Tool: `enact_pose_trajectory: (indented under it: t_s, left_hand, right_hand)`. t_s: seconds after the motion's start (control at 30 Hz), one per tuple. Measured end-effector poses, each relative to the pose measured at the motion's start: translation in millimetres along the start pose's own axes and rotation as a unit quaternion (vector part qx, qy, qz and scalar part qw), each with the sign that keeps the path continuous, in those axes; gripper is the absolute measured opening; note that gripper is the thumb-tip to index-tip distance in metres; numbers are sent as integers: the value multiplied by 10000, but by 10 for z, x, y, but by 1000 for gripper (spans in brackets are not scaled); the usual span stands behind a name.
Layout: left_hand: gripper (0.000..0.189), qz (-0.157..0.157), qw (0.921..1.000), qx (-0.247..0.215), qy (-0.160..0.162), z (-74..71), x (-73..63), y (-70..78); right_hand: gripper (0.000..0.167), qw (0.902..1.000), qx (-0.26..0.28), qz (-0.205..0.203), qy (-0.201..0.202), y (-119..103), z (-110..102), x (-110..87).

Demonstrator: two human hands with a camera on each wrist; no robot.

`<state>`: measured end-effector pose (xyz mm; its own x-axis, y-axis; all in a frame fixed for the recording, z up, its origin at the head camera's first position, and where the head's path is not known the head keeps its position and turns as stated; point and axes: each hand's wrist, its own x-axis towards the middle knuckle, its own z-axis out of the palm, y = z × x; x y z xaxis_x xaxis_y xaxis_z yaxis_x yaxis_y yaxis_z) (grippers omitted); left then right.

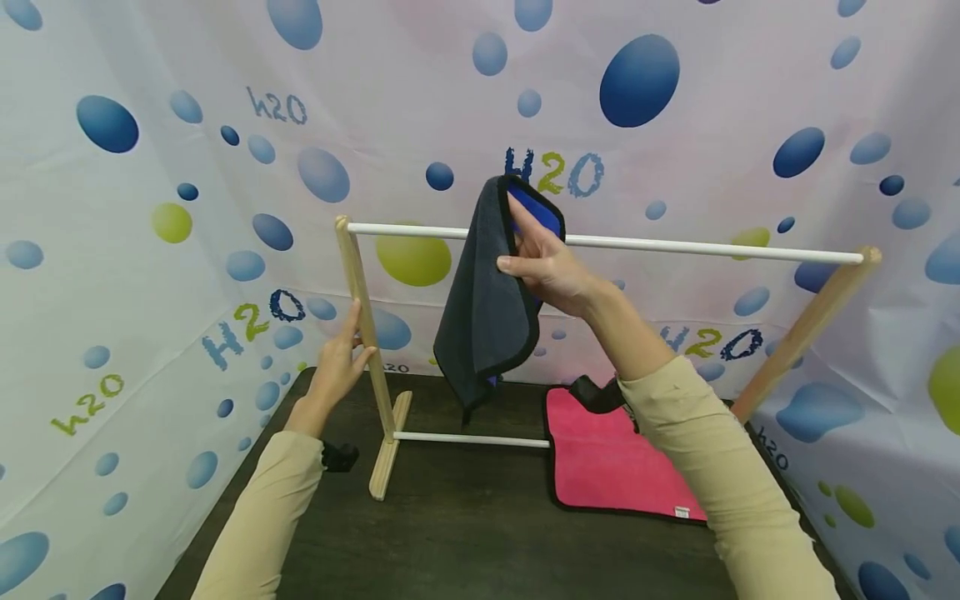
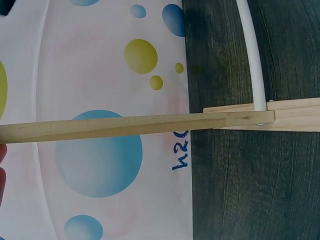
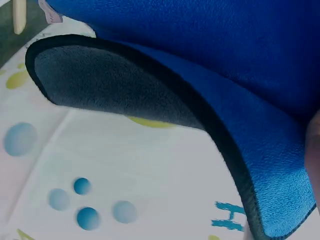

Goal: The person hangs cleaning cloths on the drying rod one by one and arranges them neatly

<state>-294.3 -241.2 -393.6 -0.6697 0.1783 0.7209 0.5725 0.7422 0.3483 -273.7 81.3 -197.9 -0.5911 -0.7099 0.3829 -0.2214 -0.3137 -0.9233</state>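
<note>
A wooden drying rack with a white top rod (image 1: 675,246) stands on the dark table (image 1: 480,533). My right hand (image 1: 543,262) pinches a grey cloth with a blue inner side (image 1: 487,317) at the top rod, and the cloth hangs down in front of it. The right wrist view is filled by that cloth (image 3: 200,60), its grey corner folded over the blue. My left hand (image 1: 341,358) holds the rack's left post (image 1: 358,275) between thumb and fingers, about halfway up. In the left wrist view the post (image 2: 125,127) runs across to its foot (image 2: 295,115).
A pink cloth with a black border (image 1: 615,467) lies flat on the table under the rack's right half. The low white rod (image 1: 472,439) joins the rack's feet. The right post (image 1: 802,333) leans by the bubble-print curtain (image 1: 112,250) that closes in three sides.
</note>
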Motion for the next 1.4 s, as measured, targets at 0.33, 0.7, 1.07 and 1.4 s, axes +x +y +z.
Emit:
enact_pose_trajectory:
  t_s: [0.33,0.7,1.07,1.4]
  left_hand:
    - [96,42,10000,19,5,-4,-5,-8]
    - [96,11,9999,115,-27,13,-10,-12]
    - [98,115,9999,85,-4,43,-5,16]
    - [97,39,9999,108,23,23,-13,-2]
  right_hand:
    - [78,9973,-521,-300,423,-298,-97,292]
    - [78,9890,-502,-585,1266,-353,-333,424]
    - [79,9713,-1316,335,1951,-266,-578,423]
    - [78,9600,-1777,898,1969,-225,-608,463]
